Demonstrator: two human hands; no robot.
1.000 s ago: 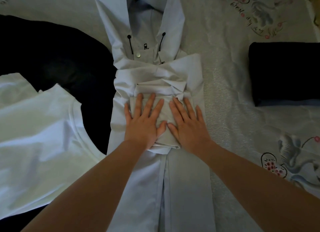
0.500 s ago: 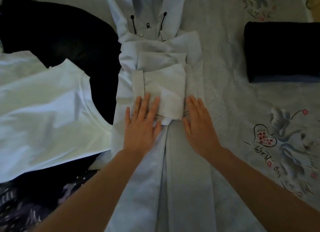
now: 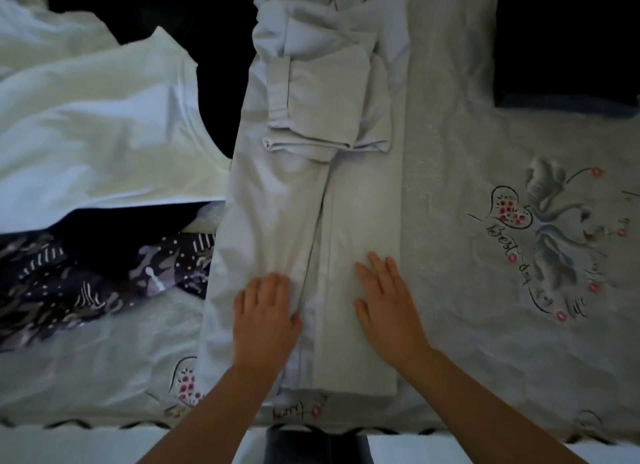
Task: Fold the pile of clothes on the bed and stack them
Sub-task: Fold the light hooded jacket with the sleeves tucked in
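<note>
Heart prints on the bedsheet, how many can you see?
2. One heart print right of the pale garment; another near the left hand, partly covered. More may lie under clothes.

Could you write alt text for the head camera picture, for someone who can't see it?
Two hands, left and right, press flat on a pale jacket laid lengthwise on a bed, its sleeves folded in. A white T-shirt lies to the left, a folded dark garment at upper right.

Jacket collar cut off by top edge; black garment mostly hidden under white shirt.
</note>
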